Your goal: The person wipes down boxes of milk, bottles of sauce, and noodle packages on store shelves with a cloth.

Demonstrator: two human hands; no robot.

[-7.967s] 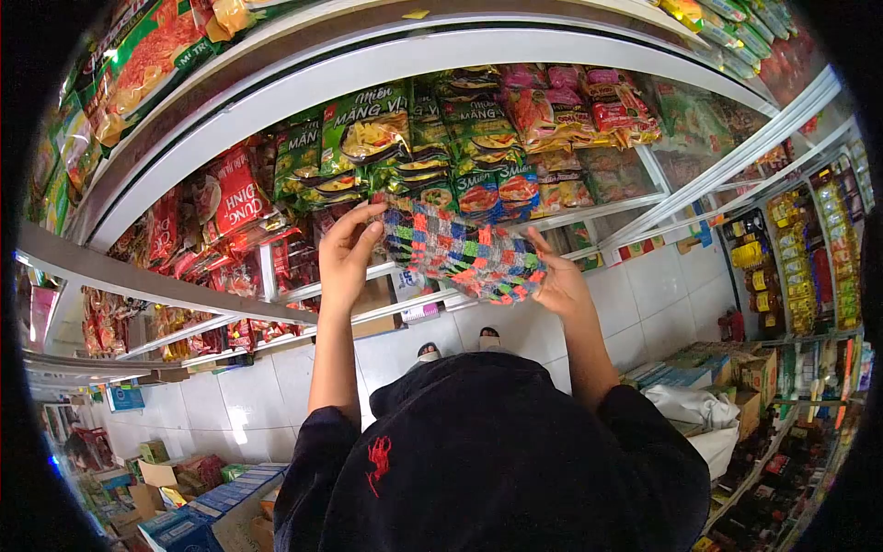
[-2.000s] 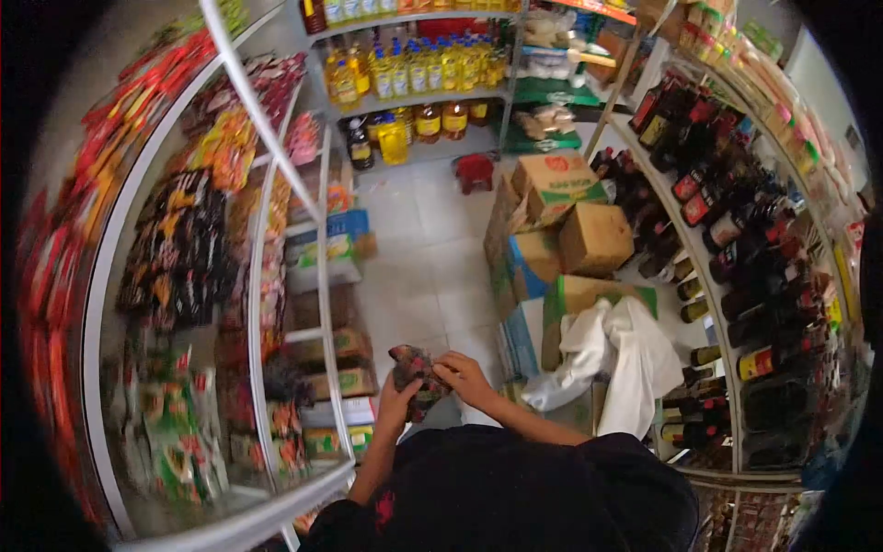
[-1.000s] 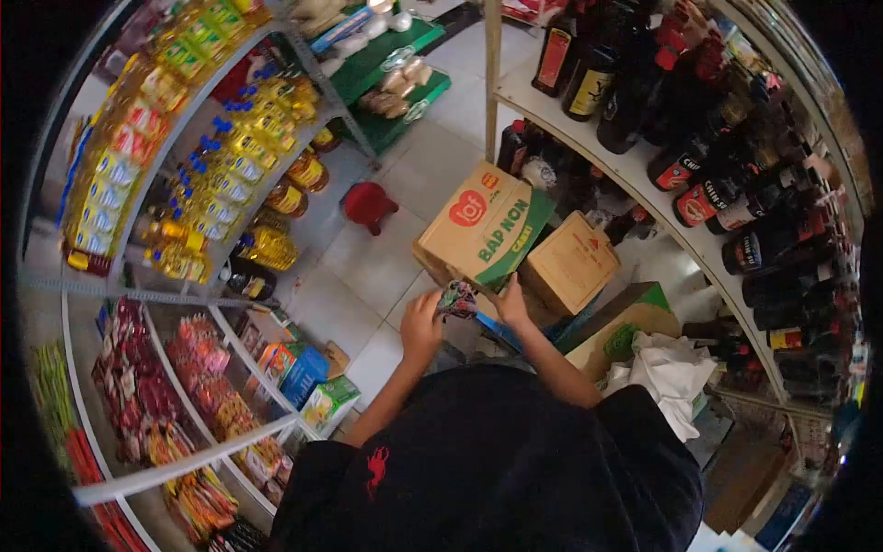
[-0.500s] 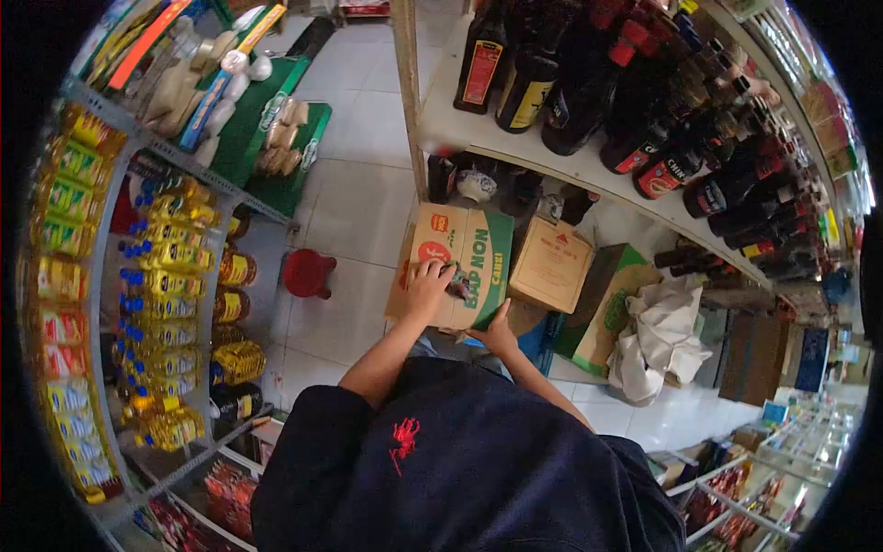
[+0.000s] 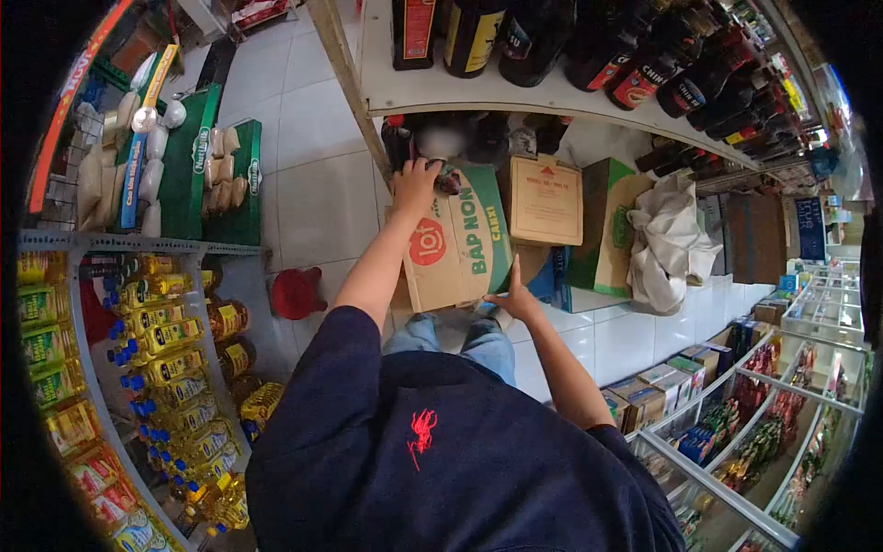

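Red stool [image 5: 296, 293]: floor, left of centre.
Oil bottles [image 5: 156, 336]: shelves, lower left of my view.
Dark bottles [image 5: 552, 37]: top shelf.
White sacking [image 5: 667, 244]: right of centre.

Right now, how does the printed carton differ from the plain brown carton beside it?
The printed carton bears a green panel and red logo; the plain brown carton shows only small red print. The left hand and right hand touch the printed carton, not the plain brown carton. Both are cardboard.

My left hand [image 5: 416, 184] rests on the carton [image 5: 460, 248] at its far edge, cloth [image 5: 449, 180] just beside; right hand [image 5: 515, 299] flat against the near edge.
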